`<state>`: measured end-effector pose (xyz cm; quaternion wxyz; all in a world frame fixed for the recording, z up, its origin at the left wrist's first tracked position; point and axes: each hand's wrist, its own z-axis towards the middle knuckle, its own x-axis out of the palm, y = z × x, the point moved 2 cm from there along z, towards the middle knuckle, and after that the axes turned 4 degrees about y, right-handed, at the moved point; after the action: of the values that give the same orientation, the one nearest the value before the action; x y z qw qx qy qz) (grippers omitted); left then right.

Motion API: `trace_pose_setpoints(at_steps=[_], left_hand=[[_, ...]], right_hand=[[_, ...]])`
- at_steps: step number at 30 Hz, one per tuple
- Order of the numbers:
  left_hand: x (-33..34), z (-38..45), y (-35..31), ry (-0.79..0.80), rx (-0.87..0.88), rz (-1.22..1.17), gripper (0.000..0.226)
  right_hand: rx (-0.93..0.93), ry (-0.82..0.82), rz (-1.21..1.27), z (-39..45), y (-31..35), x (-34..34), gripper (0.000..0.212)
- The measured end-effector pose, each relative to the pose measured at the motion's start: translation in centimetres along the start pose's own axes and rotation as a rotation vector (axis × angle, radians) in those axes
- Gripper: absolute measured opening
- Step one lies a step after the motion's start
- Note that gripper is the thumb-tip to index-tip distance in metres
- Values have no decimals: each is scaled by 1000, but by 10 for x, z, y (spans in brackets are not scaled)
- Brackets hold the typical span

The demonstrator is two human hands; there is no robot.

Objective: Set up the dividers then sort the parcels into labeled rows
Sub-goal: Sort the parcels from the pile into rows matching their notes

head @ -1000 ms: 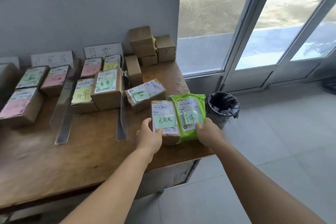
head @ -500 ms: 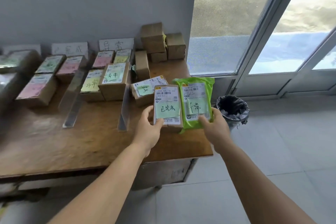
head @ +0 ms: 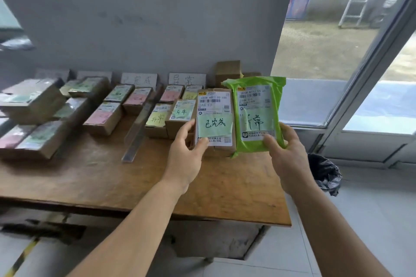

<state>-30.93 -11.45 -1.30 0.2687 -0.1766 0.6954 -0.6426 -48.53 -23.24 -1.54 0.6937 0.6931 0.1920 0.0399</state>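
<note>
Left hand (head: 185, 152) grips a brown box (head: 215, 119), thumb on its green note; right hand (head: 287, 155) pinches a green bag (head: 256, 114) at its lower right corner, both raised side by side, touching, above the worktop (head: 135, 182). Bare wood lies below near the front edge; sorted boxes (head: 103, 117) and a clear divider (head: 137, 135) sit toward the wall. Both forearms reach forward, palms facing inward.

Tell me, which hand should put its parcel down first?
Probably the left hand. It holds the brown box, whose note seems to match the sign over the row on its own side of the clear divider. The right hand, with the green bag, is farther from the rows.
</note>
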Motion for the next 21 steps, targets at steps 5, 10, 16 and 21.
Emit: trace_pose_setpoints(at_steps=[5, 10, 16, 21], left_hand=[[-55, 4, 1, -84, 14, -15, 47], [-121, 6, 1, -130, 43, -24, 44], [-207, 17, 13, -187, -3, -7, 48], [-260, 25, 23, -190, -27, 14, 49]], right_hand=[[-35, 81, 74, 0, 23, 47, 32], [-51, 109, 125, -11, 41, 111, 30], [-2, 60, 54, -28, 50, 193, 38], [99, 3, -75, -39, 38, 242, 44]])
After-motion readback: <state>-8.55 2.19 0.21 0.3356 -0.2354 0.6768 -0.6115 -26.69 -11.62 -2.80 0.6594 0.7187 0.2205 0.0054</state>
